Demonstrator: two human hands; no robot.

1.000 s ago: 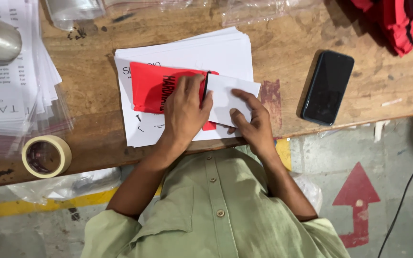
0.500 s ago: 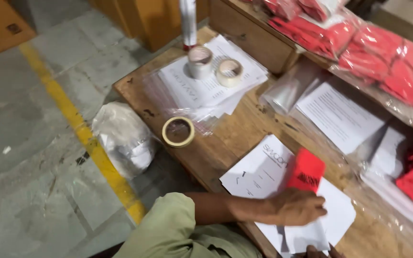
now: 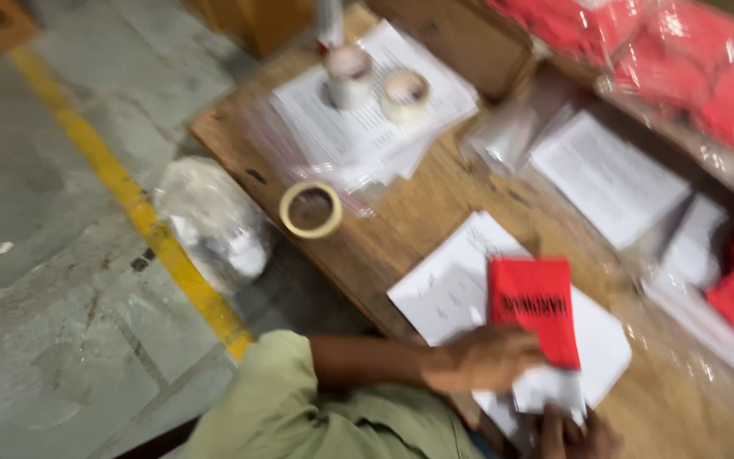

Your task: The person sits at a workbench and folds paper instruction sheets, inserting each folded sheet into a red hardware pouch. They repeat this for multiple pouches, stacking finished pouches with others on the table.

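The view is blurred. A flat red packet (image 3: 533,306) with dark print lies over a stack of white sheets (image 3: 443,293) on the wooden table (image 3: 384,246). My left hand (image 3: 482,357), reaching out from a green sleeve, grips the packet's lower left edge. My right hand (image 3: 575,432) shows only partly at the bottom edge. Its fingers pinch a small white paper (image 3: 550,393) just below the red packet.
An empty tape roll (image 3: 310,209) lies near the table's edge. Two more rolls (image 3: 405,93) sit on papers at the back. More sheets (image 3: 609,174) and bagged red packets (image 3: 681,59) lie to the right. On the floor are a plastic bag (image 3: 214,225) and a yellow line (image 3: 121,183).
The camera has swung left and tilted, bringing floor and the table's far end into view. My hands stay on the red packet and white paper, which now look slightly raised.
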